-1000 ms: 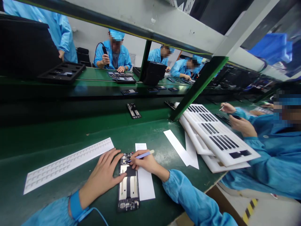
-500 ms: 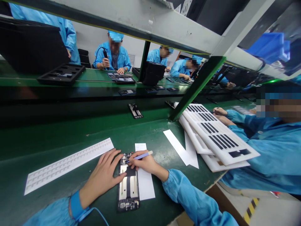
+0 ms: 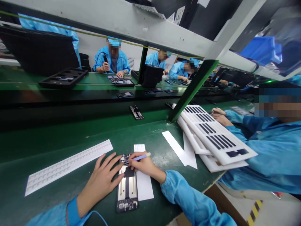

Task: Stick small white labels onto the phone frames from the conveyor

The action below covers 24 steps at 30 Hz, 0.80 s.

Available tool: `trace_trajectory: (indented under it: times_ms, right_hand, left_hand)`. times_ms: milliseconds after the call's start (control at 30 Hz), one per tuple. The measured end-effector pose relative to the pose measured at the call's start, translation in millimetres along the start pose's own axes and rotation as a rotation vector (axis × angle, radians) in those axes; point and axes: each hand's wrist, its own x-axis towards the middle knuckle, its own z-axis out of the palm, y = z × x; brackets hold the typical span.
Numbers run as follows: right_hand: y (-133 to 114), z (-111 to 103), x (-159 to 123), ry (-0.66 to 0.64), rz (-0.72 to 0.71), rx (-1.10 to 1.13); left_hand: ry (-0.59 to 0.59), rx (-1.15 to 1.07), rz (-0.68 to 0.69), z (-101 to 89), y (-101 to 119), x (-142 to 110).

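An opened phone (image 3: 127,188) lies on the green bench, its circuit board bare at the top end and a black ribbon cable down its middle. My left hand (image 3: 103,177) rests along its left side with fingers spread, the fingertips touching the upper part. In my right hand (image 3: 141,163) is a slim purple stick tool (image 3: 140,156) with a pale end, gripped like a pen. Its tip points at the phone's upper board; the exact contact spot is too small to make out. Partly under the phone's right side lies a white sticker sheet (image 3: 144,186).
A long label sheet (image 3: 68,168) lies at left, blank white strips (image 3: 175,147) at right. White foam trays (image 3: 221,135) with black strips are stacked beside a green post (image 3: 194,91). Another opened phone (image 3: 136,112) lies farther back. A co-worker's blue sleeve (image 3: 270,150) is close on the right.
The view has shifted slightly. My left fingers have spread a little over the phone's upper edge. My right hand keeps the stick tool at the board.
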Motion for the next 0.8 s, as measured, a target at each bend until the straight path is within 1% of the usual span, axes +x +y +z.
trace_trajectory:
  times_ms: [33,133,167,200,233,267,333,400,433,500,567,633,700,800]
  right_hand:
    - [-2,-1,-1,0.069,-0.034,0.022]
    - [-14,-7,-3,0.35,-0.194,0.121]
    - [-19,-9,-2,0.415,-0.236,0.155]
    - [-25,-9,-1,0.441,-0.257,0.182]
    - [-30,-8,2,0.427,-0.253,0.2]
    - [-35,-4,6,0.375,-0.229,0.207]
    - [-43,9,20,0.205,-0.147,0.18]
    - [-49,30,37,0.033,-0.066,0.122]
    - [-50,42,47,-0.021,-0.037,0.099]
    - [-51,67,64,-0.077,-0.003,0.08]
    - [-48,93,75,-0.12,0.015,0.071]
    - [-41,117,82,-0.208,0.033,0.035]
    - [-32,136,84,-0.285,0.062,-0.011]
    - [-16,155,88,-0.312,0.098,-0.031]
  left_hand:
    - [0.003,0.016,0.003,-1.7,1,0]
    - [-0.008,0.042,-0.013,-7.6,2,-7]
    - [-0.014,0.043,-0.023,-9.8,1,-11]
    - [-0.018,0.043,-0.04,-11.9,-1,-17]
    - [-0.012,0.045,-0.068,-14.0,-3,-23]
    - [-0.003,0.052,-0.105,-16.0,-6,-30]
    - [0.036,0.087,-0.204,-20.0,-15,-43]
    - [0.094,0.138,-0.308,-24.5,-28,-54]
    - [0.12,0.159,-0.349,-27.3,-36,-60]
    - [0.162,0.187,-0.401,-34.1,-55,-70]
    - [0.176,0.203,-0.423,-41.9,-73,-83]
    - [0.152,0.22,-0.421,-48.6,-89,-96]
    - [0.08,0.221,-0.409,-52.1,-99,-108]
    - [-0.034,0.172,-0.407,-51.1,-106,-116]
